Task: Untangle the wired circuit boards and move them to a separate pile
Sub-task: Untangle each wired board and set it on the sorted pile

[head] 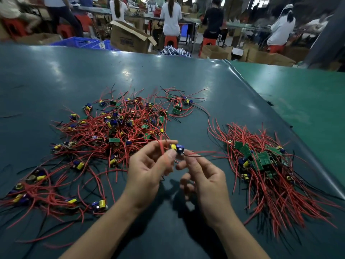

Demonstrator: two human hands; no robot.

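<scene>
Holding one wired circuit board [178,148] clear above the near middle of the green work mat [46,75], the person is working it between both hands. The left hand [149,171] is pinching the board's red lead [162,148] between thumb and forefinger, while the right hand [203,176] is pinching the thin black lead [196,156] just beside the board; the remaining fingers of both are curling loosely, holding nothing. Judged from this hold, the leads are being drawn apart so the board is coming away free of its neighbours.

The board itself is showing a yellow capacitor and a blue component on top, with red and black wires trailing right.

A large tangled heap [115,128] is lying across the left and centre of the mat, boards scattered at all angles with leads crossing. The sorted pile [261,161] is lying towards the right edge, its wires running roughly parallel and its green boards bunched together, which appears to be the intended destination.
</scene>
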